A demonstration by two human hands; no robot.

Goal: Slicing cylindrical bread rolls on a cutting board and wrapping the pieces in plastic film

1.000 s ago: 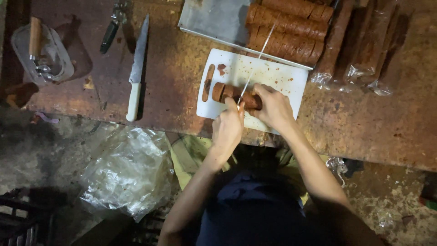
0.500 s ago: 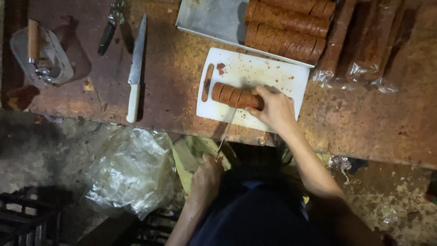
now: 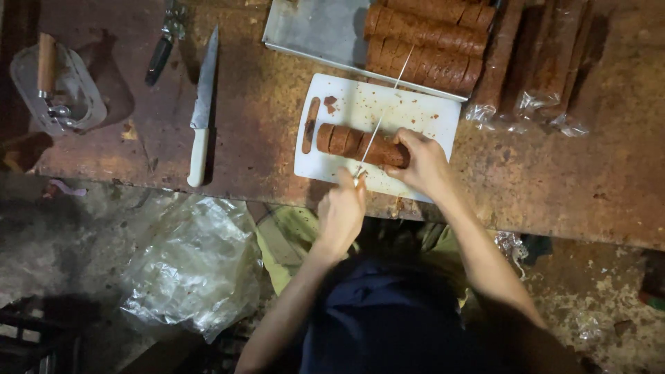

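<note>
A person stands at the near edge of a rusty brown table [image 3: 568, 187]. A white cutting board [image 3: 429, 114] lies at that edge, near the middle. On the board lies a brown log of food [image 3: 346, 140], and its left end is already cut into round slices.

The right hand [image 3: 424, 164] is closed over the right end of the log and holds it down. The left hand [image 3: 341, 211] is at the near edge of the board, fingers pinched tight on the end of a thin string [image 3: 382, 118]. The string runs away from the person, straight across the log, up toward the far edge of the table.

Behind the board sits a metal tray [image 3: 312, 31] with more sliced brown logs [image 3: 426, 41] on it. To the right of the tray lie logs wrapped in clear plastic [image 3: 547, 69].

Farther left on the table lies a knife [image 3: 202, 111] with a white handle, well apart from the board. A clear tub [image 3: 59, 93] sits at the left edge. A crumpled plastic bag [image 3: 190, 266] lies on the floor below.
</note>
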